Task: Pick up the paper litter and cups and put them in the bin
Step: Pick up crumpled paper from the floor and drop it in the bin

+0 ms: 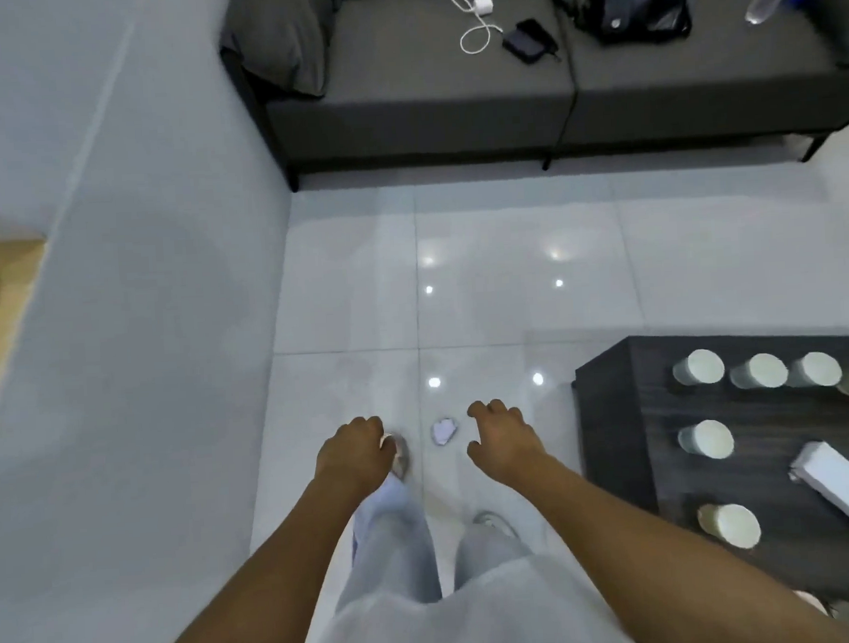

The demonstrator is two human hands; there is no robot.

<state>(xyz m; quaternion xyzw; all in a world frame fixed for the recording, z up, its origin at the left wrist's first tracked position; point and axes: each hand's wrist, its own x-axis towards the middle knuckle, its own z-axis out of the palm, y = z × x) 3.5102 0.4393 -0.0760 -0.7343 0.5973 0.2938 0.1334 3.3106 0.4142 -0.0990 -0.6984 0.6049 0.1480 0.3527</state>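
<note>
**Head view: reaching for the floor scrap**

Crumpled paper scrap (443,432) lies on the tiled floor (509,292), between both hands, just off the near-left corner of the dark coffee table (614,409). Left hand (355,450) loosely curled, holding nothing that shows. Right hand (500,437) relaxed, fingers bent, empty, just beside the scrap. White cups (699,367) stand on the table, untouched. No bin in view.

Judgement: bend low, pinch the scrap with the right fingertips; glossy tile may let it slide, so pin it first.
</note>
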